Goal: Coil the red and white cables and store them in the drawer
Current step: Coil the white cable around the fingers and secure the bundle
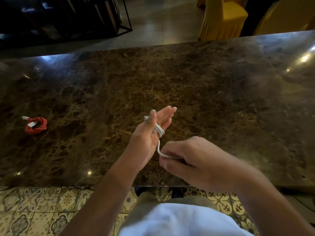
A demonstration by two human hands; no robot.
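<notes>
The white cable (pixel 159 131) is wound in several loops around the fingers of my left hand (pixel 148 137), whose fingers stand straight with the thumb pressing the loops. A short free length runs down to my right hand (pixel 189 157), which pinches the cable's end just right of and below the left hand. Both hands hover over the near middle of the table. The red cable (pixel 36 125) lies coiled on the table at the far left, its white plugs resting on the coil. No drawer is in view.
The brown marble table (pixel 187 86) fills most of the view; its near edge runs just under my wrists. Yellow covered chairs (pixel 223 17) stand beyond the far edge, and a dark metal shelf (pixel 68 16) at the back left. Patterned floor tiles (pixel 42 210) lie below.
</notes>
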